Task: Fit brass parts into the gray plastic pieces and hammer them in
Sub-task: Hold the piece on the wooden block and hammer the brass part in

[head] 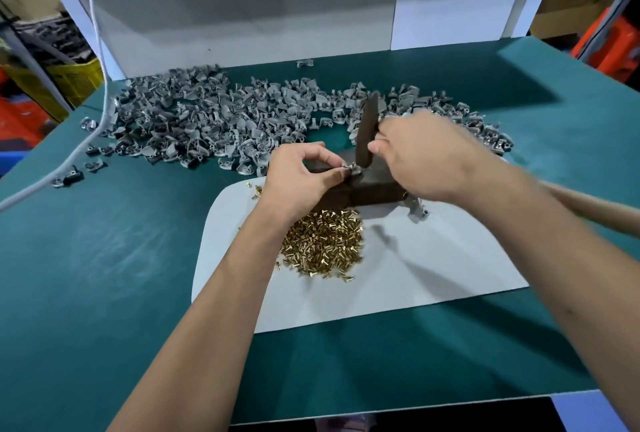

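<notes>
From the head camera: the left hand (pixel 301 175) pinches a small gray plastic piece (pixel 350 168) between thumb and forefinger, pinning it on top of the dark metal block (pixel 367 185). A hard base under the strike, that looks like the reason. The right hand (pixel 422 157) has its fingers curled around the dark hammer (pixel 366 130), the tool standing nearly upright with its low end right at the piece, seemingly mid-tap. Whether a brass part already sits in the piece is too small to tell.

At 6 o'clock from the block lies the heap of brass parts (pixel 322 248) on a white sheet (pixel 415 275), close by for quick picking. At 11 to 1 o'clock the big pile of gray plastic pieces (pixel 207 119) spreads over the green tabletop (pixel 104 258), likewise within reach.

A white backboard (pixel 242 15) closes the far side, a pale cord (pixel 98 36) hangs at 10 o'clock, and orange equipment (pixel 609 40) shows at 2 o'clock.
</notes>
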Demonstrator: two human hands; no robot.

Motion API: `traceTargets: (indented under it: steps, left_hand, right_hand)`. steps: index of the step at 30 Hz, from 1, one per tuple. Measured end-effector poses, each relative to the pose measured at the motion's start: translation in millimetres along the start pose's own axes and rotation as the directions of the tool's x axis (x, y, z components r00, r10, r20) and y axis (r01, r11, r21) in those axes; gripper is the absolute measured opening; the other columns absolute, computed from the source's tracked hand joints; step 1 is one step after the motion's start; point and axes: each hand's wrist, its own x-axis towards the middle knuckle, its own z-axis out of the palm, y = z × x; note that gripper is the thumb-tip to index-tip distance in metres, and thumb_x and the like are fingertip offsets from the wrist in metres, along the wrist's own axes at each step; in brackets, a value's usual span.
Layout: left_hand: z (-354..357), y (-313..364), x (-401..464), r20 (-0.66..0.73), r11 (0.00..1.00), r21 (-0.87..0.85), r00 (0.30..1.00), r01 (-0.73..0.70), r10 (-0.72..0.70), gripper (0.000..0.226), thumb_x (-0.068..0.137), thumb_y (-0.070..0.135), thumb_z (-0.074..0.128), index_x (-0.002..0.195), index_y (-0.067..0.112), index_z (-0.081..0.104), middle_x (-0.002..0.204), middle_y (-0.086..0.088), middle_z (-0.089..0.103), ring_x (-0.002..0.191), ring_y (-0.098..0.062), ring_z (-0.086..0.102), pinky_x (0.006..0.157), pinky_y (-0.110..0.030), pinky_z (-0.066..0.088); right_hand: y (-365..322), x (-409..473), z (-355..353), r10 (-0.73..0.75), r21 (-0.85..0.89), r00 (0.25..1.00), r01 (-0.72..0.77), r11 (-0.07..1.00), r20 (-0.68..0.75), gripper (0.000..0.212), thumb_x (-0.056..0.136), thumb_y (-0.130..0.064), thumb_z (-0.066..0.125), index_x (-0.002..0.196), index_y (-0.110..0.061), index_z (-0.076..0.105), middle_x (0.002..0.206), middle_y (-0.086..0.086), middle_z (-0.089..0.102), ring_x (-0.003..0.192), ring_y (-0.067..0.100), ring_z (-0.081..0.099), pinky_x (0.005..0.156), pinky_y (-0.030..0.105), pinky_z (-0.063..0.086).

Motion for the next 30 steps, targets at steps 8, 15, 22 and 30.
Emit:
traceTargets:
  steps: [8,15,22,30]
  left_hand:
    - [0.5,-1.9,1.2,-0.003,1.000,0.008,1.000,0.008,-0.008,0.008,0.080,0.009,0.085,0.087,0.011,0.081,0.102,0.012,0.065,0.127,-0.003,0.056,0.103,-0.022,0.041]
    - [1.6,0.7,-0.6,-0.027,0.994,0.097,0.998,-0.050,0.052,0.005,0.084,0.008,0.080,0.086,0.013,0.081,0.109,0.005,0.063,0.126,0.000,0.053,0.086,0.005,0.034]
    - [2.4,5.0,-3.3,0.024,1.000,-0.008,0.999,0.030,-0.030,0.006,0.088,0.008,0.076,0.086,0.012,0.081,0.125,0.002,0.061,0.128,-0.003,0.053,0.115,-0.035,0.039]
    - [1.2,7.4,-5.5,0.031,0.998,-0.046,0.999,0.041,-0.039,0.009,0.087,0.009,0.077,0.082,0.016,0.080,0.132,0.002,0.060,0.132,-0.011,0.053,0.111,-0.046,0.045]
  right_hand:
    - [-4.4,1.8,13.4,-0.035,-0.049,0.999,0.036,0.998,0.012,0.028,0.110,-0.027,0.037,0.108,-0.014,0.062,0.104,0.011,0.067,0.095,0.037,0.064,0.071,0.038,0.047]
    - [26.2,-6.3,-4.7,-0.047,0.175,0.990,0.023,0.984,0.135,0.032,0.102,-0.035,0.057,0.076,-0.018,0.057,0.069,-0.001,0.062,0.062,0.016,0.059,0.053,0.033,0.043]
    - [24.4,-25.4,4.4,-0.159,0.162,0.957,0.122,0.979,0.243,0.015,0.076,-0.032,0.083,0.073,-0.024,0.071,0.064,-0.010,0.069,0.061,0.007,0.064,0.057,0.027,0.051]
    - [27.3,-28.3,22.3,-0.099,0.016,0.971,0.098,0.995,0.217,0.027,0.065,-0.051,0.085,0.079,-0.031,0.073,0.066,-0.016,0.066,0.066,0.008,0.063,0.057,0.025,0.047]
